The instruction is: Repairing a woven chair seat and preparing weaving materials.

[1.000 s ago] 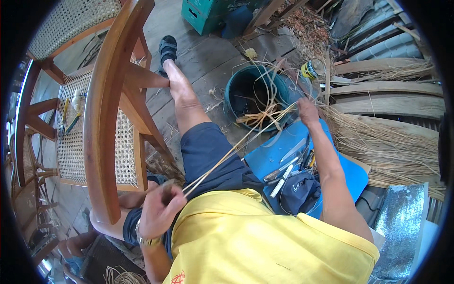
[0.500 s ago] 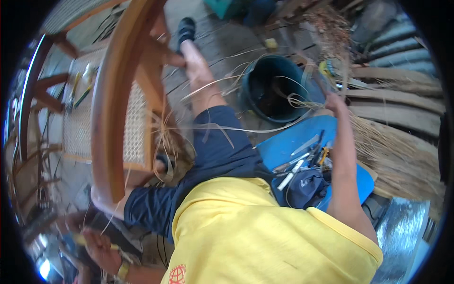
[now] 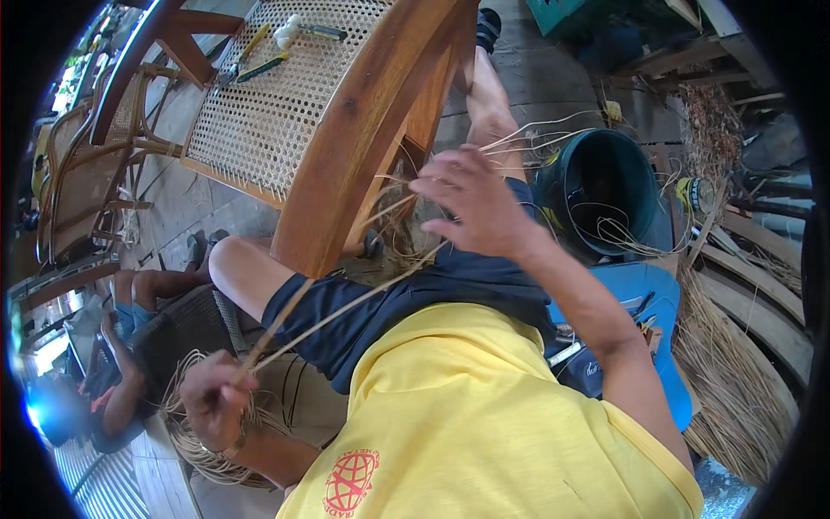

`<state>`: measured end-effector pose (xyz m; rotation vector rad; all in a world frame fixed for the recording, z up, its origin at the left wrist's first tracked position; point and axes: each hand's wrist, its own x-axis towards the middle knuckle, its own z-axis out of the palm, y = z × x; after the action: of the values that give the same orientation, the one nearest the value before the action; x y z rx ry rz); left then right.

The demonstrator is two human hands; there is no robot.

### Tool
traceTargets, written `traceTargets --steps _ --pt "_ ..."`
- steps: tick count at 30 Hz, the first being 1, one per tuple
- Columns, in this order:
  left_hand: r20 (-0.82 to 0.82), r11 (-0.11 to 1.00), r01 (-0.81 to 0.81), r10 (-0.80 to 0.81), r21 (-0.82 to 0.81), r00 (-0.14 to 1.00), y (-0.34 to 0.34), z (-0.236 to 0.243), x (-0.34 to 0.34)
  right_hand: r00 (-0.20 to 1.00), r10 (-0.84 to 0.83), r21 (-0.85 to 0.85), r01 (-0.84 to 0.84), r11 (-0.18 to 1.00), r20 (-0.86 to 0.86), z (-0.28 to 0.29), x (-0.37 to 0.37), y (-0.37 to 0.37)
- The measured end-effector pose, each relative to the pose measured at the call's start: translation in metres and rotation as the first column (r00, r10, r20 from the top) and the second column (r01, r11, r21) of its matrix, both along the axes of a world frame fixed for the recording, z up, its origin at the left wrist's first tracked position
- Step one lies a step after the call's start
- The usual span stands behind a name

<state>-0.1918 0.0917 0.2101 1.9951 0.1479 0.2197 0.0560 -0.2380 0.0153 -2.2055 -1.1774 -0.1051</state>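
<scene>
At the lower left, my left hand [image 3: 216, 398] is closed on thin rattan strips [image 3: 346, 307], which stretch up across my lap toward the chair. Over my thigh, beside the chair's wooden armrest [image 3: 346, 147], my right hand [image 3: 480, 203] has its fingers spread, with nothing seen in its grip. Several strips run close to it, and others trail behind it toward a dark green bucket [image 3: 635, 190]. The chair has a woven cane panel [image 3: 259, 121]. On that panel lie yellow-handled pliers [image 3: 253, 41], another hand tool [image 3: 262, 69] and a small white object [image 3: 288, 33].
A blue stool [image 3: 640, 285] with tools and a dark cloth stands at my right. Beyond it lies a bundle of dry strips [image 3: 735, 381]. Coiled rattan [image 3: 177, 419] sits by my left hand. Another person [image 3: 121, 381] sits at the far left, near a cane chair [image 3: 95, 164].
My right hand has left the strips beside the bucket, swung left over my lap and opened. My left hand remains closed at the lower left. The whole view has turned leftward.
</scene>
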Motion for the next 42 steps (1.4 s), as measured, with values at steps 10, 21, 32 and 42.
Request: traceTargets --steps 10,21,32,42 --pt "0.24 0.999 0.053 -0.053 0.006 0.969 0.054 -0.005 -0.015 0.915 -0.261 -0.252 0.343 0.905 0.307 -0.009 0.035 -0.099" --pt "-0.526 0.977 -0.144 0.208 0.16 0.825 0.091 -0.035 0.005 0.39 -0.621 -0.209 0.709 0.673 -0.68 0.052 0.041 -0.218" --pt "-0.078 0.694 -0.359 0.402 -0.624 0.912 0.231 -0.073 -0.099 0.618 -0.421 0.041 0.592 0.805 -0.663 0.023 -0.008 -0.183" --pt "-0.074 0.369 -0.28 0.71 0.887 0.7 0.23 -0.026 -0.098 0.35 -0.84 0.128 0.936 0.328 -0.415 0.017 0.045 -0.275"
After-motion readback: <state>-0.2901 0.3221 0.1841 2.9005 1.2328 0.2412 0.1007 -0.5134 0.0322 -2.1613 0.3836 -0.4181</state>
